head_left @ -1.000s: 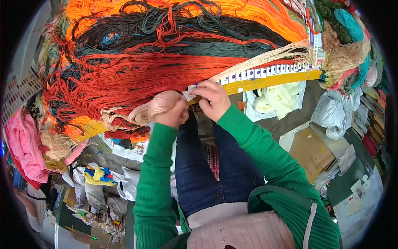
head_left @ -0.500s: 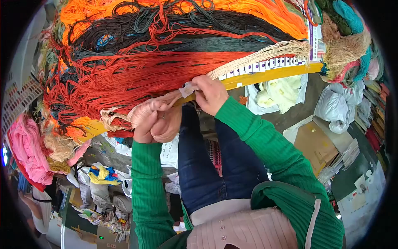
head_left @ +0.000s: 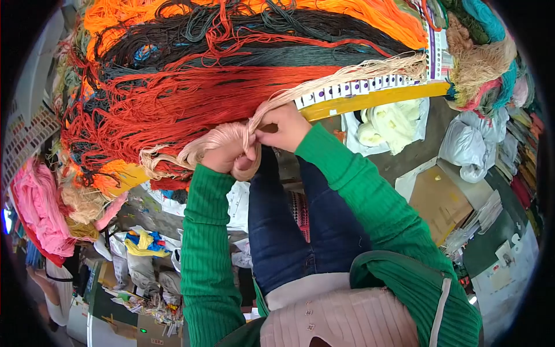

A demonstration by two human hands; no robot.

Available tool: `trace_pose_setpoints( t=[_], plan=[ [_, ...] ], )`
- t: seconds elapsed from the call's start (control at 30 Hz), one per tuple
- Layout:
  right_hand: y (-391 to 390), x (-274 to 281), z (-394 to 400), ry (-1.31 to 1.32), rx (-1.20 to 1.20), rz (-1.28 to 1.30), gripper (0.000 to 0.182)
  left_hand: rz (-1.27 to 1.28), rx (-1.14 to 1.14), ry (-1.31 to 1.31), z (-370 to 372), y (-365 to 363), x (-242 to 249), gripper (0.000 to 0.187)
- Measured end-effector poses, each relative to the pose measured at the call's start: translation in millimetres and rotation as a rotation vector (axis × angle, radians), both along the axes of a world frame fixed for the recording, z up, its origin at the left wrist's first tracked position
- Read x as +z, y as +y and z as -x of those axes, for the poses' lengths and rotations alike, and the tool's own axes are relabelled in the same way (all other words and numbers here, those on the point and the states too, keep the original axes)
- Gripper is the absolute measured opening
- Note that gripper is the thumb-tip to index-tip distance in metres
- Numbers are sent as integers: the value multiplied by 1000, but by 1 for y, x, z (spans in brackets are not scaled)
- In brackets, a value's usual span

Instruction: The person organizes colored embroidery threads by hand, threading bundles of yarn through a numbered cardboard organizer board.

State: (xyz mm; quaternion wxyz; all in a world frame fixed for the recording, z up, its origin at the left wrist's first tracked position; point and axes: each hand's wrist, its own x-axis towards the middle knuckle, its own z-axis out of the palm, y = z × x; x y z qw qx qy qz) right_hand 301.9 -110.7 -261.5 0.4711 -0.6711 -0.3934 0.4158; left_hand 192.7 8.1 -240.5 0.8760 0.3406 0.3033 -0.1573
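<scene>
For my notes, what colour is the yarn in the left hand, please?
The yarn is pale pinkish beige, seen best in the head view.

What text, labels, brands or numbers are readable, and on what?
No legible text.
White cards by the yellow bar: purple dots, any print too small.
Printed strip, upper right: too small.
Cardboard: faint marks, unreadable.
Small green sign, lower left: unreadable.

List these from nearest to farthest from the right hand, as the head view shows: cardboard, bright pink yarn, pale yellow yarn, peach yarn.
From the right hand:
1. Peach yarn, at its fingertips.
2. Pale yellow yarn, to its right.
3. Cardboard, farther right and lower.
4. Bright pink yarn, far left.
</scene>
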Motion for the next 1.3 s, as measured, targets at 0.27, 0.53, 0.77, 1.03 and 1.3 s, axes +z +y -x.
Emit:
trace_pose_setpoints(
  t=[0.27, 0.53, 0.77, 1.03, 1.3],
  plan=[
    [-6, 0, -12, 627, -71, 10, 5, -146, 877, 548, 59, 68, 41, 15],
    [-4, -1, -5, 110, 62, 161, 9, -1124, 199, 360, 67, 55, 48, 21],
    [0, -1, -6, 597, -188, 35, 11, -991, -177, 124, 27, -10, -41, 10],
    [-2, -10, 5, -123, -107, 77, 35, -828, 386, 287, 136, 106, 30, 20],
    [3, 30, 16, -330, -150, 159, 33, -289, 634, 169, 131, 17, 165, 31]
  ],
)
